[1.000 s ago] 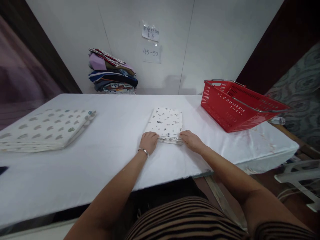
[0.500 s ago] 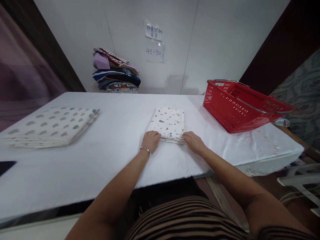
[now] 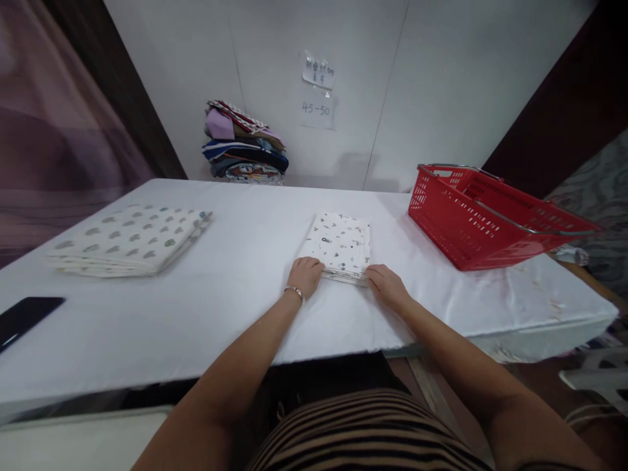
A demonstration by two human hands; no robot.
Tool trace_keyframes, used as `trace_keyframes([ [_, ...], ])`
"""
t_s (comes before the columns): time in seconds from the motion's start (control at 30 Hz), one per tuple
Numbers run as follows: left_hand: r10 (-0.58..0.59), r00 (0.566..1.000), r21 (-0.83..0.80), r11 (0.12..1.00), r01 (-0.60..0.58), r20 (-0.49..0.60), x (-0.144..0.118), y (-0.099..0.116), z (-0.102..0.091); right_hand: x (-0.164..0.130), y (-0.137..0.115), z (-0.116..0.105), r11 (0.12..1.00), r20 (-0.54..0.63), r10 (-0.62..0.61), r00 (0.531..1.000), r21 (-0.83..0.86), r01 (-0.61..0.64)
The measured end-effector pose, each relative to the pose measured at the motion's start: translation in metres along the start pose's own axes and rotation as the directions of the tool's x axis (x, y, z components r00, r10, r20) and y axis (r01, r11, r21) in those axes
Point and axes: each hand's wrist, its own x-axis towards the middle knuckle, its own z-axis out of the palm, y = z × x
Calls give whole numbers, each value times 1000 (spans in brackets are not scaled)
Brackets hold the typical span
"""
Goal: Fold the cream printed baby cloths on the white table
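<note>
A small folded white cloth [image 3: 339, 243] with tiny dark prints lies flat in the middle of the white table [image 3: 235, 288]. My left hand [image 3: 305, 275], a bracelet on its wrist, grips the cloth's near left corner. At the near right corner my right hand [image 3: 385, 284] holds the same edge. Both sets of fingers are curled onto the folded layers.
A larger folded cloth with grey-green dots [image 3: 130, 237] lies at the left. A red plastic basket [image 3: 485, 208] stands at the right. A stack of coloured fabrics [image 3: 244, 144] leans on the back wall under paper notes [image 3: 318, 91]. A dark flat object [image 3: 24, 317] lies at the near left edge.
My hands stay on the cloth's near corners. My view has turned a little to the left, so everything sits further right in the picture and the dark flat object has come into sight.
</note>
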Motion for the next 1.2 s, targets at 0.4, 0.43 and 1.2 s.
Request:
trace_keyframes([
  [0.4,-16,999,-20,1000,16,35,0,4,-3,25,-19,-19,997,118,15,993,-79,-5],
  [0.43,-17,999,-16,1000,18,36,0,4,-3,30,-23,-18,998,105,0,995,-58,7],
  [1.2,-40,999,-32,999,40,22,-1,2,0,44,-25,7,997,142,-44,989,-59,53],
])
